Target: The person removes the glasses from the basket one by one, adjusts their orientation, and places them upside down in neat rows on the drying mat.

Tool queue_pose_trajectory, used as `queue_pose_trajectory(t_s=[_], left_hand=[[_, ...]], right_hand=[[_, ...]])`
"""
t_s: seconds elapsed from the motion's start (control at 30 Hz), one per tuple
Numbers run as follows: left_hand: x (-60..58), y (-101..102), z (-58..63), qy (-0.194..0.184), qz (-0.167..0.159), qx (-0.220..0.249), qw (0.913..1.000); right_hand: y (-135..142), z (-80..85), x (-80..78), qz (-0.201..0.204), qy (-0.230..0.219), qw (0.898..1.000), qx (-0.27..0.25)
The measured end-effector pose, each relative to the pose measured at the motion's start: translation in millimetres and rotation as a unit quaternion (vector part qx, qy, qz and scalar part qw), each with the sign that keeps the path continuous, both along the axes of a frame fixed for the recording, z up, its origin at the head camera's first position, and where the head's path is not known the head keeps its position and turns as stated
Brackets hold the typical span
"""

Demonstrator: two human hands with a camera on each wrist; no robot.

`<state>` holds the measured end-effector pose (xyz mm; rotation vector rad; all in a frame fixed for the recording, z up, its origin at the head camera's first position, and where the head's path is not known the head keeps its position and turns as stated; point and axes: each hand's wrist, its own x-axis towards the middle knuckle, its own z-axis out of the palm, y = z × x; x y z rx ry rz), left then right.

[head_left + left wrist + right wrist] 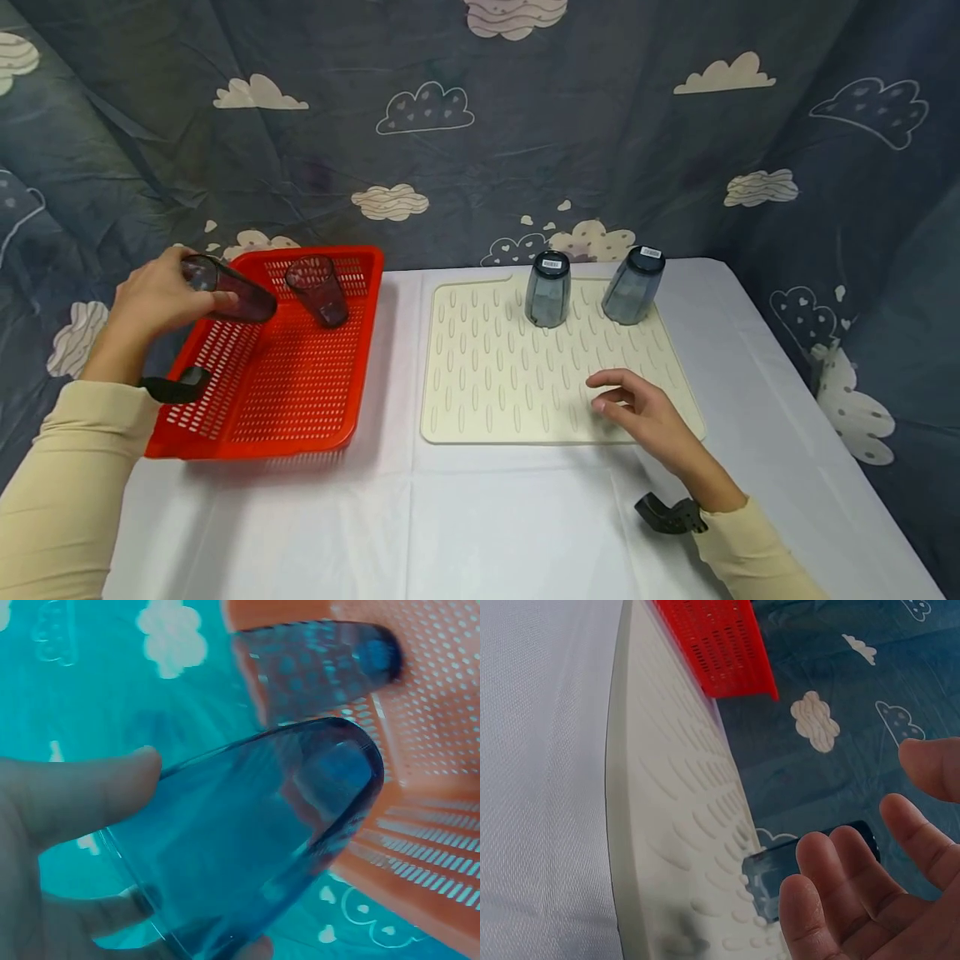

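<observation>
My left hand [159, 293] grips a dark tinted drinking glass [238, 292] near its rim, tilted over the left side of a red plastic basket [358, 375]. In the left wrist view the thumb and fingers hold the glass [240, 832] with its base toward the basket. A second tinted glass [318, 292] leans inside the basket at the back. My right hand [648, 417], fingers loosely bent and holding nothing, hovers over the front right of a cream drying mat [480, 367]. Two glasses stand upside down on the mat's back part: one in the middle [548, 289], one at right [634, 286].
A white cloth covers the table [510, 517], with the basket on the left and the mat right of centre. A dark curtain with cloud prints [525, 125] hangs right behind the table and along its right side. The inverted glasses carry small white labels on their bases.
</observation>
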<state>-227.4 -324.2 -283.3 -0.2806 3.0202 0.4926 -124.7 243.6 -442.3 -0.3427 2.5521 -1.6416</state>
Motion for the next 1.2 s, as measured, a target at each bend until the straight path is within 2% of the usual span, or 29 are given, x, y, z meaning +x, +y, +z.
queue_pose_trajectory(t_s=[0.33,0.47,0.63,0.77,0.9,1.07,1.2], left_hand=[[22.1,21.6,31.6,0.042,0.019,0.051,0.9976],[27.8,37.7,37.9,0.054,0.003,0.069,0.9962],[32.6,63.0,38.9,0.073,-0.027,0.107,0.9912],[34.3,81.9,35.5,0.086,-0.053,0.139,0.985],[35.0,97.3,24.8,0.092,-0.07,0.178,0.9773],[33.5,115.5,8.1,0.073,-0.096,0.241,0.963],[34.1,133.8,-7.2,0.051,-0.101,0.29,0.9504]], right_hand=[[1.3,-1.2,-0.2,-0.005,-0.006,1.0,0.003],[0.2,-0.9,-0.9,-0.004,-0.007,1.0,0.004],[-0.4,-0.2,-0.1,-0.001,-0.006,1.0,0.0],[-0.7,0.7,0.5,-0.003,-0.009,1.0,-0.001],[-2.7,1.2,-0.5,-0.003,-0.01,1.0,0.001],[-5.7,0.0,-1.2,0.002,-0.012,1.0,-0.001],[-6.9,-1.7,-1.1,0.004,-0.014,1.0,-0.002]])
